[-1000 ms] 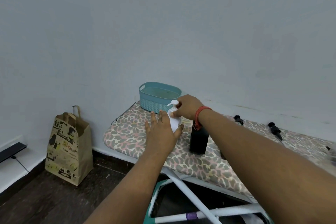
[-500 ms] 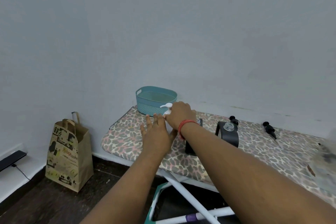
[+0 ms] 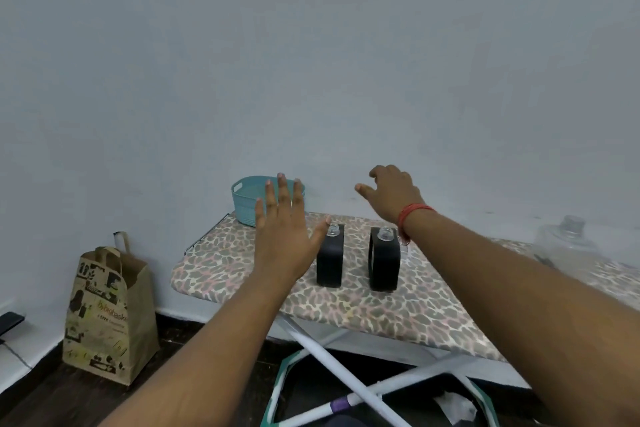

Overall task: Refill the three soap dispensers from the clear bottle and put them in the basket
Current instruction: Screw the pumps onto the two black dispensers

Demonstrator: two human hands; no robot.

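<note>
Two black soap dispensers, one on the left [image 3: 329,263] and one on the right [image 3: 383,263], stand upright on the leopard-print board [image 3: 363,308], both with bare threaded necks and no pumps. A teal basket [image 3: 246,203] sits at the board's far left end. My left hand [image 3: 282,236] hovers flat with fingers spread, between the basket and the left dispenser, hiding part of the basket. My right hand [image 3: 393,196] is raised above the right dispenser, fingers loosely curled, holding nothing. The clear bottle [image 3: 568,250] shows blurred at the right. The white dispenser is out of sight.
A brown paper bag [image 3: 107,315] stands on the dark floor left of the board. White crossed legs [image 3: 332,367] and a teal frame [image 3: 277,388] lie under the board. A grey wall runs close behind everything.
Both hands have let go of the white pump dispenser and lifted away; it is no longer visible. The view has shifted, and both black dispensers now stand in plain sight.
</note>
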